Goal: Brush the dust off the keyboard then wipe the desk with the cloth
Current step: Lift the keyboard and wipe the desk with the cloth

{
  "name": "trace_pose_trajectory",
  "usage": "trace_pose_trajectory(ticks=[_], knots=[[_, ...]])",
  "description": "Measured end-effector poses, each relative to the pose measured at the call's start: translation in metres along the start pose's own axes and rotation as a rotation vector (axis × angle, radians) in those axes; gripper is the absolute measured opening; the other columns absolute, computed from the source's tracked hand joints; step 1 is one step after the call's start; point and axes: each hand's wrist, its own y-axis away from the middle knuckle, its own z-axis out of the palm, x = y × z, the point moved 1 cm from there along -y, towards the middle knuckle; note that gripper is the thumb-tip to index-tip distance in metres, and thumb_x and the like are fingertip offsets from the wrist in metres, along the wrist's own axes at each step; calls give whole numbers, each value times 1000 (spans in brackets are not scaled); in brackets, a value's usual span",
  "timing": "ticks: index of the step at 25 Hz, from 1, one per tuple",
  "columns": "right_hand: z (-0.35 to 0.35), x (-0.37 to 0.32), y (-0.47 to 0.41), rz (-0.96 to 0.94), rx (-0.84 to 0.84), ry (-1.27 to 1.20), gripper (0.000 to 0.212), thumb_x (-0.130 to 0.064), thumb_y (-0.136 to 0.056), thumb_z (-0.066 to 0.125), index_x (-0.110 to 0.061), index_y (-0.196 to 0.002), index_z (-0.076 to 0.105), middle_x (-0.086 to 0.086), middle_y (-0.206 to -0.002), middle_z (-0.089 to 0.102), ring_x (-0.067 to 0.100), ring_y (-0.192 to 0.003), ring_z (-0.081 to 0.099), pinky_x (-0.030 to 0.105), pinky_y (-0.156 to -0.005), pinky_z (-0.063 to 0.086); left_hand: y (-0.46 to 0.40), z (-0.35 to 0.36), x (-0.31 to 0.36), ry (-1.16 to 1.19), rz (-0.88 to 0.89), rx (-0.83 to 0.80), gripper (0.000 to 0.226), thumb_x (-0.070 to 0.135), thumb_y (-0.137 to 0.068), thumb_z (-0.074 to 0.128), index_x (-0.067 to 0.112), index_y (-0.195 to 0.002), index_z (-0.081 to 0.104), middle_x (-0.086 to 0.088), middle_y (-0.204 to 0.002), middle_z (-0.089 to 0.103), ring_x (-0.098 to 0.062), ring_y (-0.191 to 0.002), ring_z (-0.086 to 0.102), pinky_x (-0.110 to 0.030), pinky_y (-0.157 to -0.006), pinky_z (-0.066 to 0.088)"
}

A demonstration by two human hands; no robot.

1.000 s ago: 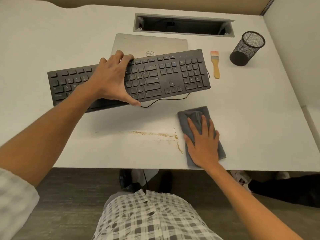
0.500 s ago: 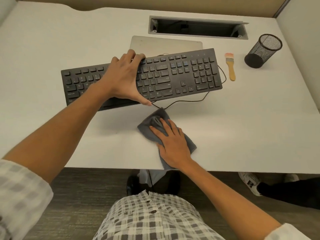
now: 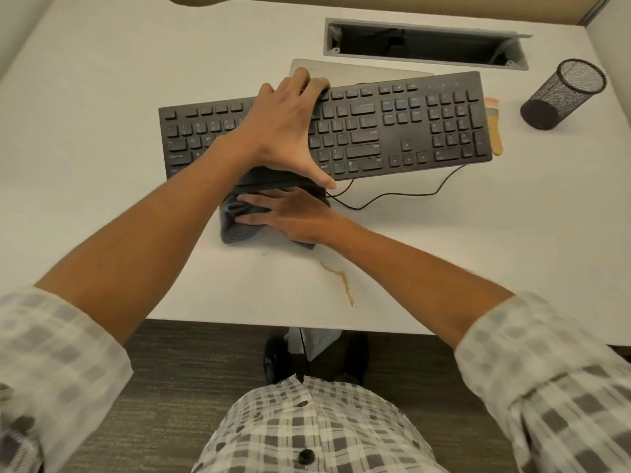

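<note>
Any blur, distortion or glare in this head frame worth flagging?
Head view: sleeves at the lower corners smear with blur; wide-angle bending curves the desk edges; keyboard legends read soft; lighting even, no glare; soft shadow under the lifted keyboard.

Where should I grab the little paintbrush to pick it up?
Probably by its wooden handle. The brush lies flat on the desk, bristles pointing away from you, squeezed between the keyboard and the mesh cup. The keyboard's edge covers its left side, so come from above and the right, and pinch the handle's near end with your fingers.
</note>
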Motion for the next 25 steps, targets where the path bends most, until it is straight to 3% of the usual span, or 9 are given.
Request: trace_pose_trajectory(ticks=[3, 7, 17, 19, 22, 25], knots=[[6, -1, -13, -94, -6, 73, 62, -8, -98, 38, -38, -151, 27, -1, -162, 18, 25, -147, 22, 40, -110, 35, -1, 3, 1, 1, 14, -14, 143, 98, -35, 55, 9, -146, 34, -14, -134, 43, -31, -115, 47, -51, -100, 38], [21, 5, 14, -211, -9, 73, 61, -14, -99, 43, -40, -150, 24, 1, -160, 22, 27, -149, 14, 50, -115, 27, -1, 9, 3, 2, 23, -32, 144, 98, -35, 55, 9, -146, 34, -14, -135, 43, -32, -117, 48, -52, -101, 38], [38, -18, 122, -102, 9, -72, 63, -21, -95, 54, -35, -151, 28, 1, -161, 19, 25, -149, 10, 49, -115, 23, 5, 15, 10, 39, 50, -34, 143, 99, -36, 57, 10, -146, 33, -13, -134, 43, -30, -117, 46, -51, -102, 38], [34, -20, 131, -52, 32, -126, 57, -20, -97, 52, -33, -149, 34, 2, -159, 25, 25, -148, 15, 49, -113, 28, 7, 15, 13, 39, 52, -33, 144, 99, -36, 57, 10, -147, 33, -13, -133, 43, -30, -117, 46, -51, -102, 37], [26, 0, 138, 175, 90, -181, 53, -21, -98, 46, -35, -148, 35, 0, -158, 29, 26, -148, 17, 50, -113, 26, 10, 15, 16, 41, 49, -34, 145, 99, -35, 58, 10, -147, 33, -13, -133, 43, -30, -116, 47, -49, -100, 37], [29, 20, 147, 427, 8, -250, 57, -26, -99, 45, -41, -150, 27, -6, -162, 17, 26, -150, 6, 55, -117, 20, 11, 17, 19, 36, 55, -47, 145, 99, -35, 57, 10, -147, 32, -13, -133, 42, -30, -117, 46, -50, -101, 38]])
